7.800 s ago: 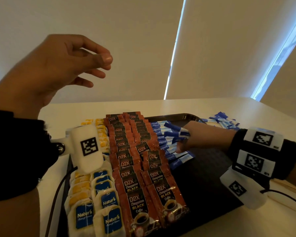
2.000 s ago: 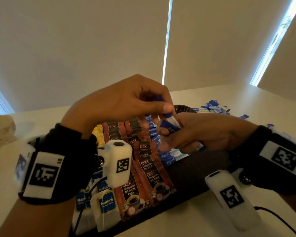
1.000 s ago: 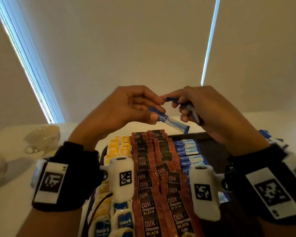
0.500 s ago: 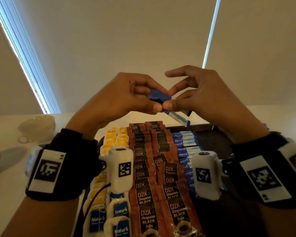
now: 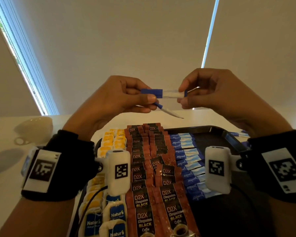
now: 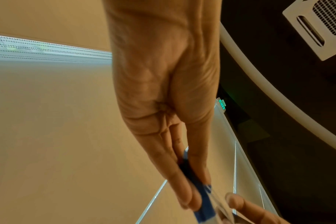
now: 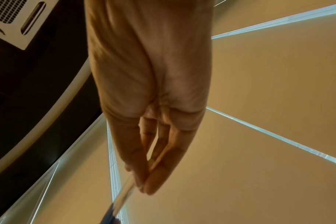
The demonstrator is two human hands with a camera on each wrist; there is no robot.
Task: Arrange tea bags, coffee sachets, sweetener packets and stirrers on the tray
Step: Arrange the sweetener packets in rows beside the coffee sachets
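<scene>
While both hands (image 5: 212, 93) pinch 1 sweetener packet (image 5: 166, 93), tray (image 5: 229, 135) holds sachets (image 5: 149, 168).

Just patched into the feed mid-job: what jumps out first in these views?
Both hands are raised above the tray, the left hand and right hand sharing a grip on one blue-and-white sweetener packet; a second packet hangs from the left. Below, the tray holds neat columns: tea bags at left, brown coffee sachets in the middle, sweetener packets at right.
</scene>
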